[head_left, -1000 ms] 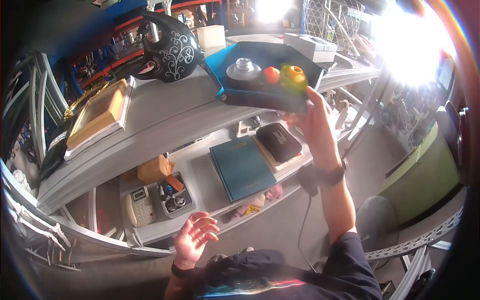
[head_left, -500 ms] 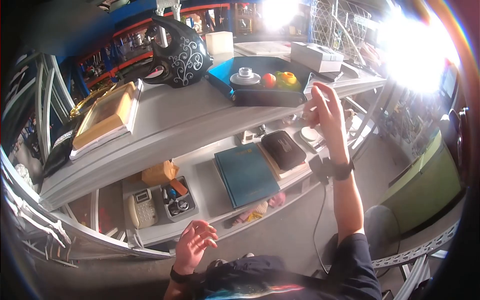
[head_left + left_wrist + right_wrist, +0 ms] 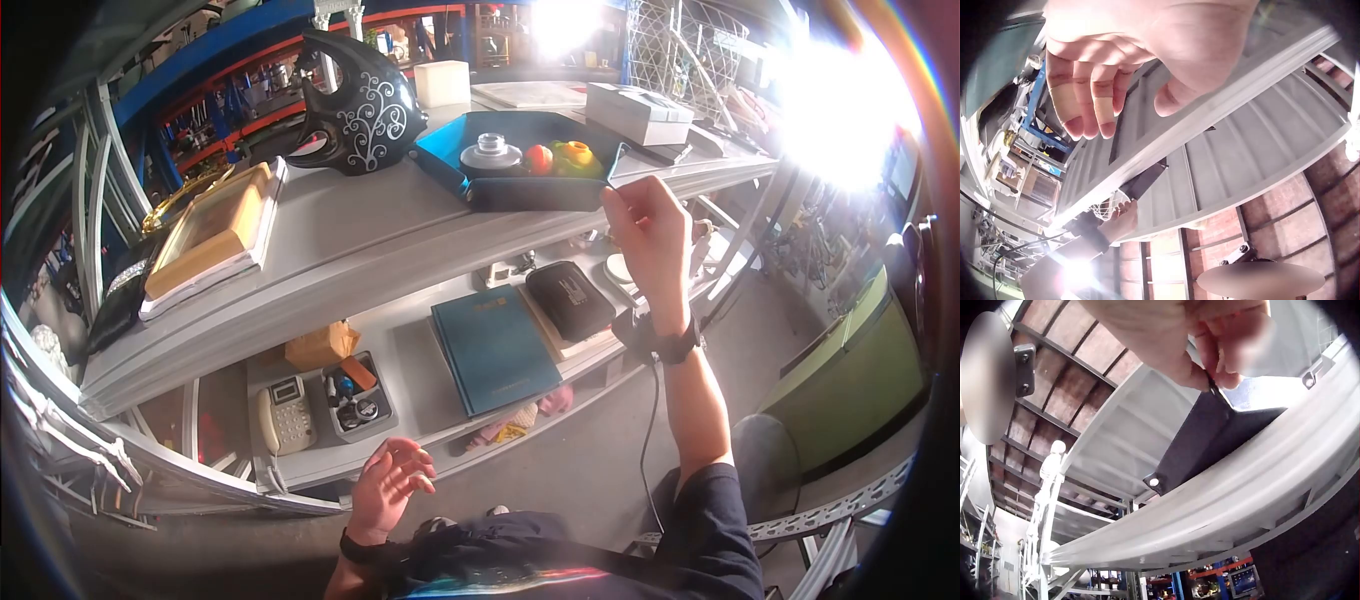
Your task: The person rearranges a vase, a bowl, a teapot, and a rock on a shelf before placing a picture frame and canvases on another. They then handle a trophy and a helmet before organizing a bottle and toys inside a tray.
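My right hand (image 3: 655,235) is at the near right corner of a tray (image 3: 540,197), blue inside and dark outside. In the right wrist view, its thumb and fingers pinch the corner of the tray's dark wall (image 3: 1204,437). Inside the tray sit a clear, wide-based piece with a short neck (image 3: 490,152), a red-orange ball (image 3: 538,159) and a yellow-green thing with a round opening (image 3: 574,156). Low in front of the body, my left hand (image 3: 390,488) holds nothing, its fingers loosely bent, apart from the shelves.
On the upper shelf (image 3: 340,220) stand a black fish-shaped ornament (image 3: 365,110), a wooden frame (image 3: 215,235) and a grey-white box (image 3: 638,113). The lower shelf bears a telephone (image 3: 287,415), a grey organizer (image 3: 355,395), a teal book (image 3: 495,350) and a black case (image 3: 568,300).
My right hand drew back from the tray's near right side, fingers spread, then returned and pinched its corner. The view shifted slightly. My left hand stayed nearly still.
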Demonstrator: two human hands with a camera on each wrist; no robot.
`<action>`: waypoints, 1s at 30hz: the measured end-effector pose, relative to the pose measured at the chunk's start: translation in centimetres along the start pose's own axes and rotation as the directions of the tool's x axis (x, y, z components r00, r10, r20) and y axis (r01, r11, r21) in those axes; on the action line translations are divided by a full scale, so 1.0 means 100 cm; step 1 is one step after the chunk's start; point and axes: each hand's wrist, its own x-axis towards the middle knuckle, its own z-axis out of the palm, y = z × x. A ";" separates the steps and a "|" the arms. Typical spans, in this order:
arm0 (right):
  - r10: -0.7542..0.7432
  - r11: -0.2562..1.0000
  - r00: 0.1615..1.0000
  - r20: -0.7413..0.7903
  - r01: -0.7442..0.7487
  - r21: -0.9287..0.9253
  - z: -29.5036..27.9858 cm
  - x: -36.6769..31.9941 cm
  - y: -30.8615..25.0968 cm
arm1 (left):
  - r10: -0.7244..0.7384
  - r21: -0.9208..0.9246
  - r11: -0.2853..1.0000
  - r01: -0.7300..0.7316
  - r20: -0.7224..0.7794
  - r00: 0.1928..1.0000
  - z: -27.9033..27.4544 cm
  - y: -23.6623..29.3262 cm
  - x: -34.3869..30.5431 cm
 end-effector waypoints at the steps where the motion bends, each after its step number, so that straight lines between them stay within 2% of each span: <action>1: -0.019 1.000 1.000 0.001 0.019 -0.016 0.002 0.004 0.007 | -0.001 0.000 1.000 0.001 -0.009 1.000 0.000 0.000 0.000; 3: -0.040 0.999 0.999 0.001 0.040 -0.031 0.002 0.012 0.011 | 0.001 0.008 1.000 -0.001 -0.016 1.000 0.000 0.000 0.000; 6: 0.037 0.993 0.997 0.065 -0.029 -0.116 0.001 0.024 0.014 | 0.003 0.020 1.000 -0.003 -0.027 1.000 -0.001 0.001 -0.001; 8: -0.046 0.985 0.998 0.040 0.052 -0.165 0.003 0.035 0.025 | 0.004 0.025 1.000 -0.003 -0.033 0.999 -0.003 0.001 -0.001; 10: -0.063 0.979 0.998 0.030 0.068 -0.191 0.005 0.046 0.039 | 0.015 0.010 1.000 -0.015 0.025 1.000 -0.008 0.001 0.000; 13: -0.108 0.971 0.994 0.010 0.108 -0.214 0.003 0.056 0.054 | 0.021 0.001 1.000 -0.021 -0.001 1.000 -0.009 0.001 0.000; 15: -0.038 0.973 0.998 0.043 0.046 -0.225 0.000 0.058 0.056 | 0.021 0.022 1.000 -0.021 -0.035 0.999 -0.008 0.000 0.001; 17: -0.085 0.966 0.996 0.038 0.092 -0.244 0.000 0.057 0.055 | 0.021 0.045 0.999 -0.018 -0.071 0.997 -0.009 -0.002 0.001; 20: -0.149 0.967 0.989 0.010 0.147 -0.208 -0.004 0.061 0.034 | -0.013 0.098 0.995 0.015 -0.027 1.000 -0.012 0.003 0.001; 21: -0.168 0.965 0.984 0.060 0.177 -0.194 -0.006 0.068 0.026 | -0.008 0.097 0.995 0.011 -0.029 1.000 -0.013 0.005 0.001; 23: -0.255 0.921 0.945 0.203 0.302 -0.247 -0.011 0.091 0.009 | -0.018 0.189 0.982 0.006 0.064 0.998 -0.018 0.011 0.002; 24: -0.312 0.928 0.912 0.268 0.353 -0.122 -0.013 0.103 0.003 | -0.062 0.194 0.980 0.050 0.056 0.996 -0.014 0.022 0.002; 25: -0.307 0.929 0.914 0.267 0.348 -0.126 -0.013 0.116 -0.005 | -0.068 0.196 0.979 0.056 0.058 0.996 -0.013 0.033 0.002; 26: -0.317 0.887 0.841 0.438 0.426 -0.176 -0.012 0.128 -0.016 | -0.083 0.276 0.961 0.031 0.178 0.981 -0.014 0.045 0.001; 27: -0.301 0.837 0.742 0.599 0.506 -0.207 -0.011 0.139 -0.026 | -0.107 0.347 0.938 -0.002 0.294 0.950 -0.015 0.058 -0.001; 28: -0.196 0.820 0.665 0.720 0.514 -0.252 -0.008 0.152 -0.035 | -0.156 0.394 0.919 0.010 0.342 0.927 -0.014 0.074 -0.002; 29: -0.190 0.819 0.664 0.723 0.513 -0.256 0.001 0.161 -0.039 | -0.159 0.390 0.921 0.013 0.344 0.925 -0.015 0.085 -0.001; 30: -0.045 0.816 0.605 0.795 0.481 -0.320 0.012 0.169 -0.044 | -0.153 0.478 0.876 -0.066 0.406 0.901 -0.016 0.094 -0.001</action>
